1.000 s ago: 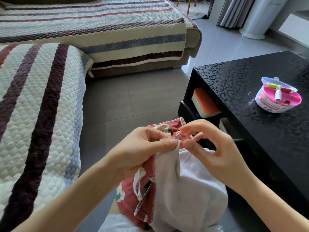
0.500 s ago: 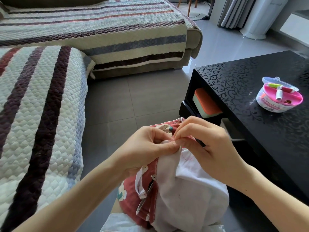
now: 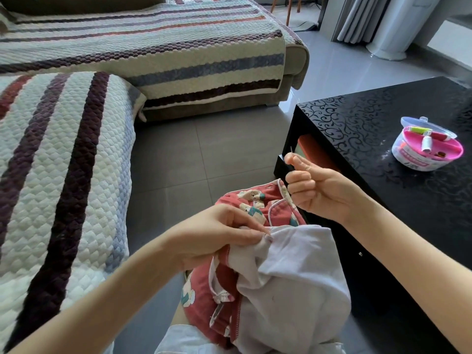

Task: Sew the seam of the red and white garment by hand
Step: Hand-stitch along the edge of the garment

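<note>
Stitching seems partway: the left hand (image 3: 217, 236) is pinching the seam edge of the red-and-white printed cotton garment (image 3: 281, 277) bunched just beneath it, while the right hand (image 3: 316, 190) is gripping a thin metal needle (image 3: 291, 150) above the cloth. How much of the seam is left is not showing.

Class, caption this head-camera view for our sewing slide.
Left hand pinches the garment seam while right hand holds the needle up.

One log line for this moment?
left hand: pinches garment seam | right hand: pinches needle, raised above garment | sewing kit: on table
</note>
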The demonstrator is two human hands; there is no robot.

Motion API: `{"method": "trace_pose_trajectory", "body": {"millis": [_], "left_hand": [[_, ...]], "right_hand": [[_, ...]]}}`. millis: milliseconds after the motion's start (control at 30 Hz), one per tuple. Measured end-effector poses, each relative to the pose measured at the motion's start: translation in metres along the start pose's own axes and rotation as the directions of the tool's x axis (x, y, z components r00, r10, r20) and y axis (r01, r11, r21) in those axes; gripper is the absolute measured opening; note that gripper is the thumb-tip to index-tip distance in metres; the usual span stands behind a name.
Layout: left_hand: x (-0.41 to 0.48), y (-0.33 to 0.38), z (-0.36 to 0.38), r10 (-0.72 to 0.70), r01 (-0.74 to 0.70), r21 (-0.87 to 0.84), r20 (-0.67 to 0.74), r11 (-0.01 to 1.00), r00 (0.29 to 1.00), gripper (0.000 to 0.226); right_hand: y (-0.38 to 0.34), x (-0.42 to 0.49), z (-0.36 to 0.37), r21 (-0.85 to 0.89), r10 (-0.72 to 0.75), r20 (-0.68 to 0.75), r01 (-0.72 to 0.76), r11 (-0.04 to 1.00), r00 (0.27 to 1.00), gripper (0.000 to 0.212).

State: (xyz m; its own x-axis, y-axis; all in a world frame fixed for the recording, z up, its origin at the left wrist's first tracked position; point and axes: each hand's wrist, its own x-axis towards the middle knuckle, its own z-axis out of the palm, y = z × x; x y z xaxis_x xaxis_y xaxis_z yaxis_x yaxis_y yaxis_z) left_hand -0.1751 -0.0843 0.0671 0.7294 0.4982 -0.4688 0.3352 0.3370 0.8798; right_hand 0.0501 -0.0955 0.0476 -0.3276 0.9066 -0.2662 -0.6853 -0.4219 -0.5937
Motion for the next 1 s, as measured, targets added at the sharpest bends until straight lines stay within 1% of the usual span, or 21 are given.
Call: {"method": "trace_pose_trajectory", "body": {"millis": [33,67,133,200,233,267,300,333,367,433,500,533,567,633,700,733,800,867,900,967,1000], "left_hand": [[-0.002,0.001,-0.001,-0.006,0.007,-0.022,0.040,1.000,0.999,0.012],[-0.003,0.002,-0.003,-0.004,0.007,-0.043,0.075,0.999,0.997,0.011],[-0.006,0.003,-0.006,0.015,-0.004,-0.082,0.133,0.997,0.991,0.010],[-0.010,0.004,-0.008,0.032,-0.013,-0.110,0.177,0.994,0.984,0.014],[-0.012,0.004,-0.008,0.038,-0.016,-0.114,0.193,0.993,0.980,0.015],[-0.013,0.004,-0.007,0.044,-0.021,-0.114,0.202,0.993,0.978,0.015],[-0.014,0.004,-0.007,0.048,-0.024,-0.118,0.206,0.993,0.977,0.014],[-0.015,0.004,-0.007,0.052,-0.027,-0.124,0.204,0.992,0.978,0.013],[-0.015,0.004,-0.007,0.054,-0.028,-0.130,0.198,0.991,0.979,0.012],[-0.015,0.004,-0.009,0.053,-0.027,-0.144,0.179,0.989,0.982,0.015],[-0.015,0.004,-0.010,0.049,-0.020,-0.164,0.169,0.986,0.984,0.017],[-0.015,0.004,-0.011,0.045,-0.016,-0.171,0.165,0.985,0.985,0.017],[-0.015,0.004,-0.011,0.043,-0.015,-0.174,0.163,0.985,0.986,0.016],[-0.015,0.004,-0.012,0.043,-0.016,-0.172,0.154,0.985,0.987,0.016],[-0.014,0.006,-0.012,0.051,-0.024,-0.166,0.159,0.986,0.986,0.016],[-0.015,0.007,-0.011,0.057,-0.029,-0.165,0.166,0.986,0.985,0.017],[-0.016,0.009,-0.009,0.060,-0.031,-0.164,0.174,0.986,0.983,0.018],[-0.016,0.008,-0.008,0.056,-0.027,-0.166,0.172,0.986,0.984,0.018],[-0.017,0.008,-0.008,0.052,-0.023,-0.168,0.169,0.986,0.984,0.018],[-0.018,0.008,-0.009,0.044,-0.016,-0.162,0.168,0.987,0.985,0.018],[-0.019,0.008,-0.009,0.042,-0.015,-0.157,0.171,0.988,0.984,0.017]], "right_hand": [[-0.004,0.008,-0.015,-0.056,0.011,-0.056,-0.014,0.998,0.998,0.002],[-0.007,0.015,-0.028,-0.191,-0.015,-0.158,-0.015,0.981,0.987,0.006],[-0.016,0.032,-0.057,-0.510,-0.193,-0.382,-0.031,0.860,0.904,0.017],[-0.030,0.042,-0.086,-0.792,-0.491,-0.457,-0.089,0.604,0.741,0.025],[-0.039,0.043,-0.102,-0.880,-0.642,-0.450,-0.186,0.437,0.621,0.026],[-0.047,0.041,-0.119,-0.888,-0.734,-0.454,-0.324,0.326,0.506,0.025],[-0.052,0.040,-0.131,-0.854,-0.774,-0.471,-0.439,0.280,0.423,0.023],[-0.054,0.038,-0.133,-0.833,-0.784,-0.479,-0.485,0.265,0.395,0.021],[-0.054,0.037,-0.125,-0.852,-0.770,-0.469,-0.450,0.267,0.432,0.019],[-0.044,0.032,-0.084,-0.914,-0.664,-0.397,-0.202,0.353,0.634,0.013],[-0.025,0.010,-0.031,-0.922,-0.428,-0.220,-0.043,0.386,0.877,0.008],[-0.015,-0.003,-0.009,-0.925,-0.304,-0.108,0.016,0.378,0.947,0.014],[-0.004,-0.015,0.006,-0.925,-0.198,-0.007,0.069,0.374,0.980,0.019],[0.015,-0.028,0.023,-0.931,-0.068,0.125,0.141,0.336,0.990,0.024],[0.026,-0.031,0.025,-0.955,-0.044,0.166,0.172,0.240,0.985,0.019],[0.029,-0.030,0.025,-0.953,-0.069,0.167,0.179,0.245,0.984,0.012],[0.032,-0.030,0.029,-0.917,-0.135,0.182,0.218,0.334,0.974,0.002],[0.027,-0.030,0.033,-0.871,-0.191,0.155,0.225,0.437,0.969,0.006],[0.022,-0.029,0.032,-0.869,-0.234,0.124,0.219,0.443,0.964,0.009],[0.008,-0.019,0.027,-0.920,-0.395,0.043,0.191,0.343,0.918,0.013],[0.000,-0.011,0.018,-0.948,-0.504,-0.006,0.155,0.277,0.864,0.016]]}}
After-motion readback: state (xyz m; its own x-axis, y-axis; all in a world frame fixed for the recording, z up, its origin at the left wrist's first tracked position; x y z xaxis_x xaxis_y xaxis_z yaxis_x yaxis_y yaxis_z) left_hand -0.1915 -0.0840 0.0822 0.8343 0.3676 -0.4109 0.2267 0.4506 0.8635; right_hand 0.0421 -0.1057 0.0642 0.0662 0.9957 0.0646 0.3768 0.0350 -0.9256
